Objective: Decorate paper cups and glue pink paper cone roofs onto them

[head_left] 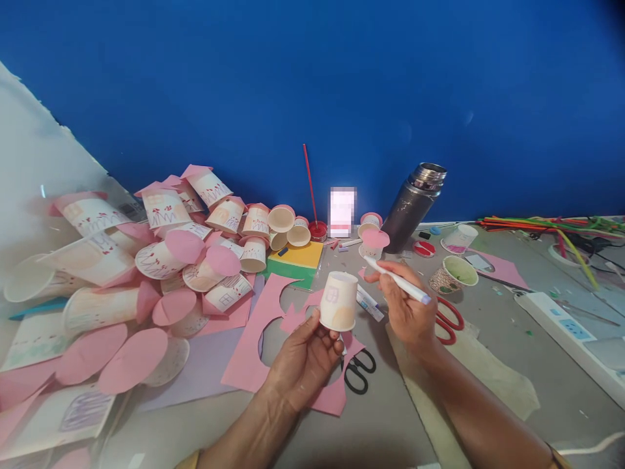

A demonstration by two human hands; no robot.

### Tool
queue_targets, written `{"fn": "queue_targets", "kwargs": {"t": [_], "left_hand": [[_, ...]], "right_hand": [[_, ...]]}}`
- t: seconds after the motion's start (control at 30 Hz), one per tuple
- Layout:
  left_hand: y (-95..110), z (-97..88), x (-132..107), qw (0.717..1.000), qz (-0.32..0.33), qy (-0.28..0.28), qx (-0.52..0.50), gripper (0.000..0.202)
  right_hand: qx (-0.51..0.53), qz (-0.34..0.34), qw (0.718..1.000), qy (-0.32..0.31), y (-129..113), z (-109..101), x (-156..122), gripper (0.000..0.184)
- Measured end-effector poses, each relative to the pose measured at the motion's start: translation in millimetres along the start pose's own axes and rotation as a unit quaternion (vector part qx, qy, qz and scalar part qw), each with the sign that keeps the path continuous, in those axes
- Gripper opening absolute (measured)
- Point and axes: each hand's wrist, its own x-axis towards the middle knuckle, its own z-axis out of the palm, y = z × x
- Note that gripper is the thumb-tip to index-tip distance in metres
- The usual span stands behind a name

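My left hand (303, 361) grips a small white paper cup (338, 301) held upside down, with a purple window drawn on its side. My right hand (407, 306) is closed round a white marker pen (398, 281) with a purple end, held just right of the cup and apart from it. Both hands hover over the grey table (381, 423). Under them lie a pink sheet with cut-out holes (249, 355) and black-handled scissors (360, 370).
A heap of decorated cups with pink paper lids (161, 260) fills the left. Red-handled scissors (449, 319), a steel flask (413, 205), loose cups (454, 273), a white power strip (566, 326), coloured sticks (551, 225) and a yellow-green pad (297, 260) lie around. Blue wall behind.
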Motion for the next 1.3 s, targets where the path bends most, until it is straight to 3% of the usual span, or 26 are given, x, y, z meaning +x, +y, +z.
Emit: {"fn": "queue_targets", "kwargs": {"t": [0.2,0.3,0.5,0.67,0.8,0.97,1.17,1.23,1.3], "left_hand": [[-4,0.9,-4,0.999,0.002,-0.019,0.033,0.017],[-6,-0.6,-3,0.999,0.010,-0.019,0.050,0.017],[-7,-1.6,0,0.997,0.056,-0.011,0.051,0.014],[-9,-2.5,0,0.998,0.044,-0.010,0.049,0.011],[-12,-3.8,-2,0.995,0.062,-0.046,0.066,0.010],[-19,-4.1,-9,0.971,0.114,-0.116,0.172,0.034],[-25,-6.4,-8,0.937,0.197,-0.099,0.272,0.035],[-24,-7.0,-5,0.940,0.203,-0.090,0.258,0.029],[-20,-6.0,-2,0.962,0.172,-0.061,0.205,0.017]], "right_hand": [[0.118,0.093,0.981,-0.119,0,-7,8,0.036],[0.150,0.094,0.971,-0.163,-3,-10,10,0.043],[0.097,0.059,0.976,-0.186,2,-11,11,0.052],[0.090,0.098,0.974,-0.182,4,-9,11,0.045],[0.134,0.140,0.966,-0.171,5,-8,12,0.047],[0.187,0.177,0.959,-0.121,7,-5,15,0.046],[0.178,0.194,0.959,-0.101,3,5,7,0.054],[0.168,0.195,0.960,-0.111,2,5,6,0.058],[0.156,0.179,0.964,-0.121,3,1,8,0.058]]}}
